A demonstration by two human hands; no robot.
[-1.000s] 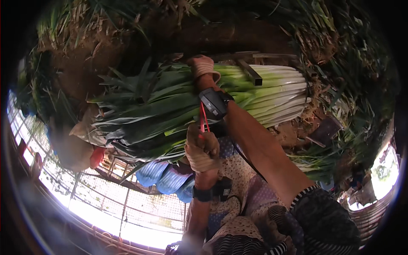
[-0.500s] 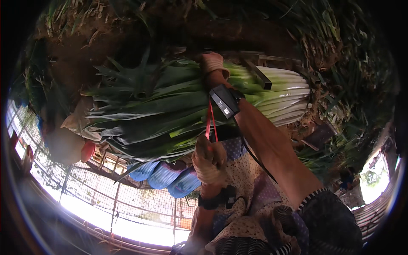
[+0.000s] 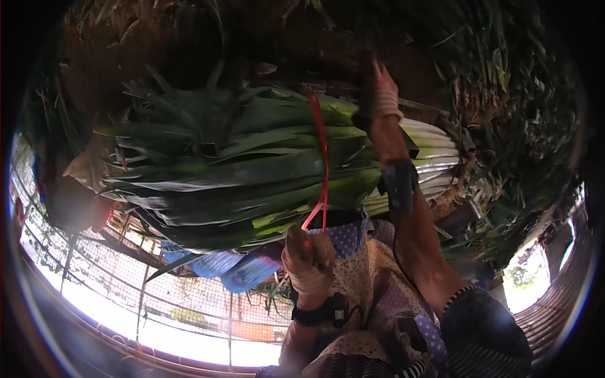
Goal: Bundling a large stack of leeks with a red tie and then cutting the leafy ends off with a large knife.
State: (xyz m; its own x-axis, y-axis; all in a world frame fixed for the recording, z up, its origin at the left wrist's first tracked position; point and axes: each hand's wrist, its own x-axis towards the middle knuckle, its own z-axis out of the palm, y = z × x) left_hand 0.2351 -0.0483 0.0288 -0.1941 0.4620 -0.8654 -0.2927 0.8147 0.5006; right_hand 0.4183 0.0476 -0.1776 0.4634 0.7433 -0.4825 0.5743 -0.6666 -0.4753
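My left hand clenches the red strap crossing the leeks; my right hand's grip I cannot tell.

The right hand is blurred, its grip unclear.

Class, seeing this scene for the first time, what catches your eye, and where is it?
A big leek bundle spans the middle, dark green leaves leftward, white stalks at right. A bright red string crosses its leaves down to the left hand, which grips it below centre. The right hand is near the bundle's far edge, right of centre.
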